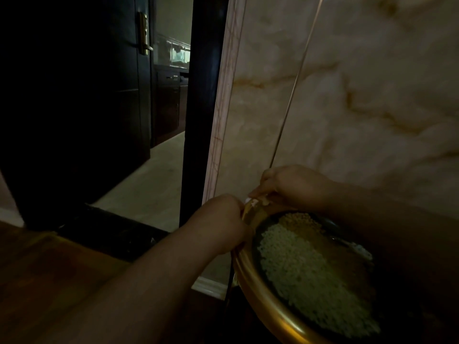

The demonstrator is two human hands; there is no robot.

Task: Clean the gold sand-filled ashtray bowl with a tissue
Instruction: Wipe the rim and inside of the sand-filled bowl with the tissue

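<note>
Ashtray bowl (263,291): left hand (221,223) grips rim, right hand (290,186) pinches tissue (255,201) there.

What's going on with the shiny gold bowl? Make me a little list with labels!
bowl: gold ashtray bowl, round, low at the right of the view
inside: pale grainy sand
left hand: on the bowl's far-left rim
right hand: at the far rim, pinching something small and whitish
tissue: probably that white bit between the hands; too small to be sure
behind: pale marble wall
left side: dark door with a gold handle
light: dim
</note>
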